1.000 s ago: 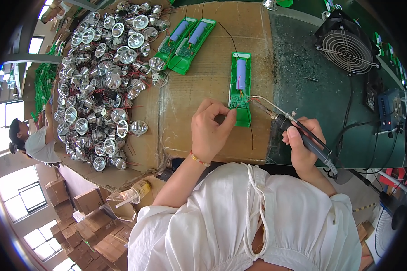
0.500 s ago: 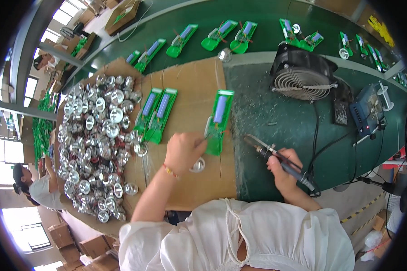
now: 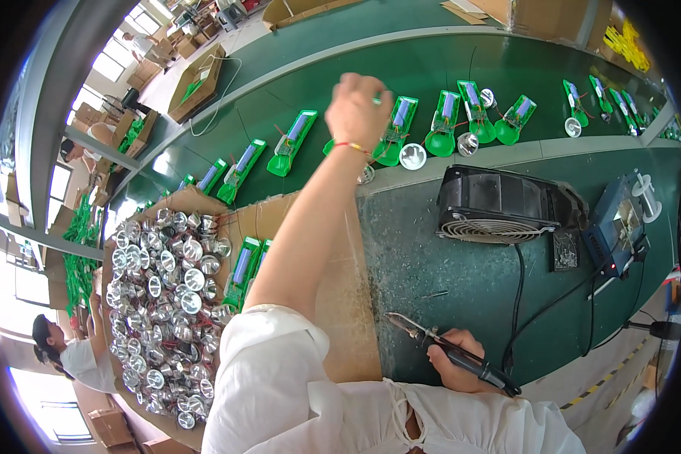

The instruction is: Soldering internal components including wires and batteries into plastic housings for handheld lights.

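My left hand (image 3: 359, 113) reaches far over the green work surface. Its fingers are curled on a green plastic housing (image 3: 328, 147), mostly hidden beneath the hand, with only bits of green showing. A silver reflector cup (image 3: 365, 175) lies by my wrist. In my right hand (image 3: 455, 362), near my body, is a soldering iron (image 3: 493, 374); its tip points left above the dark green bench. Beside my left forearm, two green housings with blue-purple cells (image 3: 240, 268) lie on the cardboard (image 3: 348, 333), one partly covered by the arm.
A big pile of silver reflector cups (image 3: 166, 303) fills the left side. Several wired green housings (image 3: 443, 125) line the far strip. A black fan (image 3: 499, 204) and a blue soldering station (image 3: 617, 227) with cables stand right. Another person (image 3: 83, 356) is at far left.
My left hand has moved from the cardboard to the far strip, and the housing it was at no longer shows there. The view has shifted; the soldering iron stays in my right hand.
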A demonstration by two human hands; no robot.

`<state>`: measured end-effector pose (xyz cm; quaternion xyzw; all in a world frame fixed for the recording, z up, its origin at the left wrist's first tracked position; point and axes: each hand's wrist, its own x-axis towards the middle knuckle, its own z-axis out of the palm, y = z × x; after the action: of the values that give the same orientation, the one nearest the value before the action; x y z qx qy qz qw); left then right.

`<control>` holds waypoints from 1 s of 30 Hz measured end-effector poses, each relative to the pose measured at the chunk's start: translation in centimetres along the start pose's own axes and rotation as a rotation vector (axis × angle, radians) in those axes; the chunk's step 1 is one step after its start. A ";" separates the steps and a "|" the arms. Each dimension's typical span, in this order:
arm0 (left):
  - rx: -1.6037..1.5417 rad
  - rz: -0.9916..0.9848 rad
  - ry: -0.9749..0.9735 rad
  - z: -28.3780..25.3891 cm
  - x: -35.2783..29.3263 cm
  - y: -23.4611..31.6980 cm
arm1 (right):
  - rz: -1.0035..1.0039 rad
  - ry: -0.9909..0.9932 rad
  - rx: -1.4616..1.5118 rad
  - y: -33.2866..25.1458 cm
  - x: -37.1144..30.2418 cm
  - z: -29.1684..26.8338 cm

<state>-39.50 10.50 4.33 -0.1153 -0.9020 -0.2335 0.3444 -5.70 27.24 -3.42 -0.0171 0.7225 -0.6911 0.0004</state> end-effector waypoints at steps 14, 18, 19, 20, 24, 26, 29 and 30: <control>-0.087 -0.373 -0.612 -15.6 -17.3 -1.6 | 0.089 0.108 0.071 -0.3 0.1 1.4; -0.120 -0.508 -0.694 -21.0 -24.5 3.5 | 0.030 0.109 0.075 -0.3 -0.2 1.3; -0.169 -0.645 -0.732 -22.5 -25.2 4.8 | 0.007 0.102 0.069 -0.3 -0.2 1.5; -0.162 -0.657 -0.727 -23.4 -26.5 4.4 | -0.015 0.094 0.088 -0.4 -0.2 1.7; 0.397 -0.439 -0.102 -28.1 -28.5 -1.4 | -0.012 0.144 0.085 -0.1 -0.3 1.4; 0.834 -0.561 0.032 -31.3 -29.1 -4.8 | -0.001 0.152 0.115 -0.3 -0.3 1.8; 0.667 -0.665 -0.135 -31.8 -33.1 -7.9 | 0.003 0.173 0.072 -0.4 -0.3 2.4; 0.613 -0.684 -0.269 -30.6 -32.7 -6.2 | -0.011 0.195 0.072 -0.1 -0.2 2.3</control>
<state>-0.34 -11.73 0.13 0.2658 -0.9520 -0.0395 0.1463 -5.44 24.90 -3.47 0.0464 0.6937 -0.7150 -0.0729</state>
